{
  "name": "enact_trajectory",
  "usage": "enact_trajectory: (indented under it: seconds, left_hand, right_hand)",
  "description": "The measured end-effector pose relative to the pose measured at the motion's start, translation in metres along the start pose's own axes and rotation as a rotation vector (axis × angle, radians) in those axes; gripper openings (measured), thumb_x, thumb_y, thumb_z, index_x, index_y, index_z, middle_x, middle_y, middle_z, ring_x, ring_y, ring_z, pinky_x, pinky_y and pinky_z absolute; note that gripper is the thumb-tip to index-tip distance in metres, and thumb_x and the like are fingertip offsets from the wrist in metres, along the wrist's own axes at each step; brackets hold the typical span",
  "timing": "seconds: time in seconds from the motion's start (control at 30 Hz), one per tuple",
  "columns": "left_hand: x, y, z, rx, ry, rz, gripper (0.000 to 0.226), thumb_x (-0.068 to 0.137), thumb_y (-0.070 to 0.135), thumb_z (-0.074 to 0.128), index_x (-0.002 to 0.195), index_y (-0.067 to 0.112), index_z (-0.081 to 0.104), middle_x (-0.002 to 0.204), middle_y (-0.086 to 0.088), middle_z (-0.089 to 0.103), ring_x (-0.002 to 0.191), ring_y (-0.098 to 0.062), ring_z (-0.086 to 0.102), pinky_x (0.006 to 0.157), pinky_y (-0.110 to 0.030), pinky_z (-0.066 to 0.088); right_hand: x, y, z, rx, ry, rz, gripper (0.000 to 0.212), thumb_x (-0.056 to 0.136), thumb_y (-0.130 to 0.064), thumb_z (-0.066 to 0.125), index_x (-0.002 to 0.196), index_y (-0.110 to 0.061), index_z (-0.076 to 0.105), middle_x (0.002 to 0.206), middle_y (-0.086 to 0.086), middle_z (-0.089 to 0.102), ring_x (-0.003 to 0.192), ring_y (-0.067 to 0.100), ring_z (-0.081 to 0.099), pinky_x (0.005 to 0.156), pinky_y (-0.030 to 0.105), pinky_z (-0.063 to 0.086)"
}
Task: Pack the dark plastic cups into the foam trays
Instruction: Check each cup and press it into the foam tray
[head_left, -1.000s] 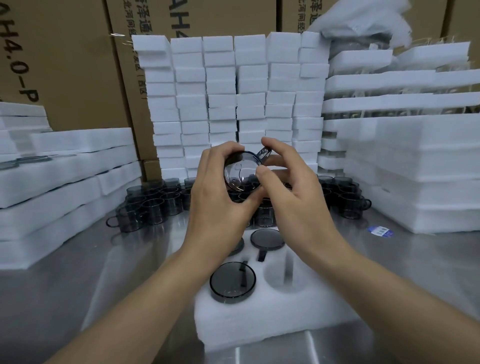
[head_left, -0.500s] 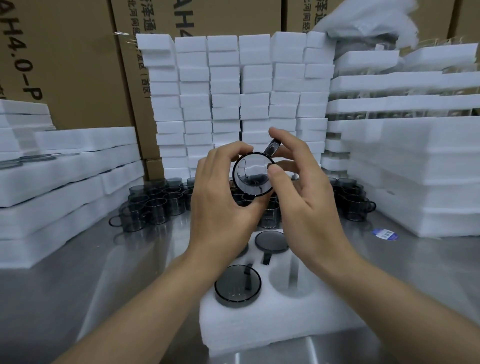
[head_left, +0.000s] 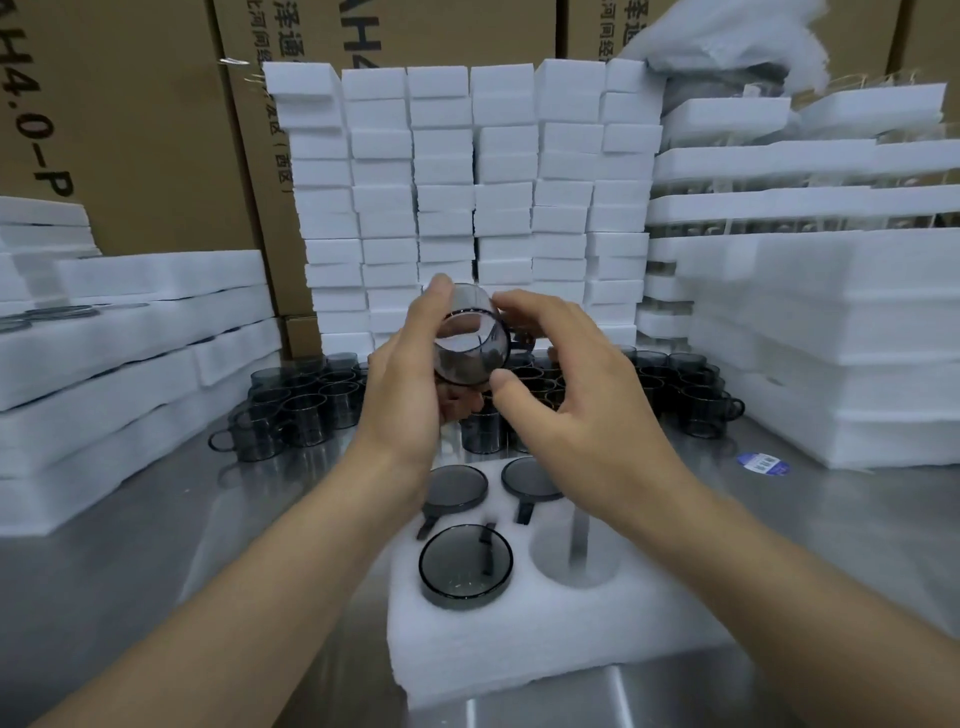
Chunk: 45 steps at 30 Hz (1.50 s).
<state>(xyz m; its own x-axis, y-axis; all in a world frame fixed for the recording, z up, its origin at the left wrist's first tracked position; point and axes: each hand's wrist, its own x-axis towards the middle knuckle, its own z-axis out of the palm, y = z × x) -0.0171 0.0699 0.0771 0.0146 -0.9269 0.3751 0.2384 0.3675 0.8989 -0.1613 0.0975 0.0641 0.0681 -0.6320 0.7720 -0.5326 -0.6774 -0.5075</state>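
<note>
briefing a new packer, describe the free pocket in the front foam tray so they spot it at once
On the steel table, straight in front of the person, lies a white foam tray with round pockets. The free pocket is at its near right; the three other pockets in view hold dark cups, this one is empty.

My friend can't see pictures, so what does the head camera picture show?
The left hand and right hand hold a dark cup above a foam tray on a metal table. Three of its four holes hold cups.
</note>
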Motion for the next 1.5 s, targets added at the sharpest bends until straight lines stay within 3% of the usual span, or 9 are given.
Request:
enact_trajectory:
  seconds: [0.2, 0.33, 0.43, 0.63, 0.8, 0.9, 1.1, 1.37, 1.5]
  left_hand:
    - [0.003, -0.001, -0.006, 0.002, 0.004, -0.206, 0.078, 0.1, 0.08, 0.033, 0.075, 0.028, 0.086, 0.076, -0.003, 0.076, 0.051, -0.013, 0.055, 0.055, -0.026, 0.049]
    - [0.003, -0.003, -0.004, 0.008, -0.007, -0.201, 0.075, 0.106, 0.07, 0.033, 0.077, 0.026, 0.085, 0.066, -0.008, 0.066, 0.049, -0.016, 0.053, 0.053, -0.028, 0.046]
    - [0.003, -0.004, -0.003, 0.02, 0.002, -0.187, 0.068, 0.108, 0.061, 0.037, 0.075, 0.026, 0.085, 0.061, -0.008, 0.064, 0.048, -0.016, 0.053, 0.048, -0.023, 0.047]
    - [0.006, -0.007, -0.005, 0.006, 0.005, -0.204, 0.058, 0.106, 0.06, 0.043, 0.101, 0.017, 0.082, 0.071, -0.008, 0.074, 0.048, -0.015, 0.055, 0.052, -0.022, 0.052]
    - [0.008, -0.008, -0.006, -0.002, -0.005, -0.194, 0.049, 0.102, 0.062, 0.05, 0.085, 0.029, 0.082, 0.078, 0.003, 0.078, 0.053, -0.01, 0.062, 0.067, -0.031, 0.05]
    - [0.008, -0.01, -0.006, 0.023, -0.018, -0.165, 0.043, 0.1, 0.063, 0.054, 0.101, 0.027, 0.078, 0.085, 0.005, 0.079, 0.061, -0.008, 0.066, 0.073, -0.034, 0.05]
    - [0.004, -0.009, -0.002, 0.079, -0.033, -0.062, 0.043, 0.101, 0.062, 0.058, 0.117, 0.026, 0.074, 0.109, 0.005, 0.079, 0.087, -0.009, 0.071, 0.083, -0.038, 0.049]
    - [0.006, -0.014, -0.004, 0.196, 0.064, -0.043, 0.024, 0.109, 0.038, 0.06, 0.116, 0.02, 0.074, 0.109, -0.003, 0.079, 0.085, -0.009, 0.073, 0.08, -0.036, 0.053]
    - [0.004, -0.011, -0.001, 0.122, -0.018, -0.118, 0.048, 0.114, 0.051, 0.039, 0.109, 0.019, 0.074, 0.106, -0.009, 0.082, 0.085, -0.019, 0.071, 0.081, -0.039, 0.052]
  right_hand:
    - [-0.001, 0.001, 0.003, 0.011, -0.047, 0.1, 0.044, 0.099, -0.039, 0.068, 0.142, -0.034, 0.06, 0.116, -0.016, 0.073, 0.113, 0.003, 0.066, 0.104, 0.034, 0.051]
    - [0.0, 0.002, 0.003, 0.084, -0.026, 0.105, 0.024, 0.104, -0.033, 0.063, 0.128, -0.031, 0.069, 0.088, -0.023, 0.076, 0.091, -0.004, 0.069, 0.081, 0.012, 0.049]
    - [0.001, 0.002, 0.002, 0.137, -0.007, 0.117, 0.016, 0.106, -0.028, 0.061, 0.118, -0.03, 0.071, 0.08, -0.024, 0.074, 0.081, -0.006, 0.067, 0.072, 0.007, 0.043]
    - [0.001, 0.003, 0.003, 0.123, -0.02, 0.162, 0.026, 0.102, -0.028, 0.063, 0.127, -0.033, 0.069, 0.09, -0.018, 0.077, 0.091, -0.001, 0.069, 0.076, 0.011, 0.048]
    - [0.001, 0.006, 0.003, 0.047, -0.049, 0.207, 0.045, 0.094, -0.03, 0.073, 0.138, -0.034, 0.063, 0.1, -0.018, 0.073, 0.098, -0.001, 0.067, 0.084, 0.015, 0.049]
    - [0.003, 0.006, 0.003, 0.014, -0.022, 0.211, 0.054, 0.088, -0.032, 0.082, 0.138, -0.031, 0.063, 0.111, -0.017, 0.072, 0.105, -0.001, 0.065, 0.093, 0.02, 0.051]
    - [0.004, 0.007, -0.001, -0.129, 0.103, 0.097, 0.054, 0.083, -0.03, 0.086, 0.132, -0.028, 0.064, 0.126, -0.011, 0.058, 0.125, 0.01, 0.052, 0.106, 0.019, 0.039]
    - [0.002, 0.0, 0.001, -0.059, 0.16, -0.044, 0.055, 0.077, -0.022, 0.091, 0.126, -0.023, 0.068, 0.124, -0.01, 0.062, 0.125, 0.012, 0.054, 0.106, 0.023, 0.041]
    - [0.001, 0.001, 0.002, -0.03, 0.131, -0.027, 0.056, 0.076, -0.019, 0.091, 0.126, -0.025, 0.068, 0.121, -0.013, 0.065, 0.122, 0.009, 0.056, 0.105, 0.024, 0.043]
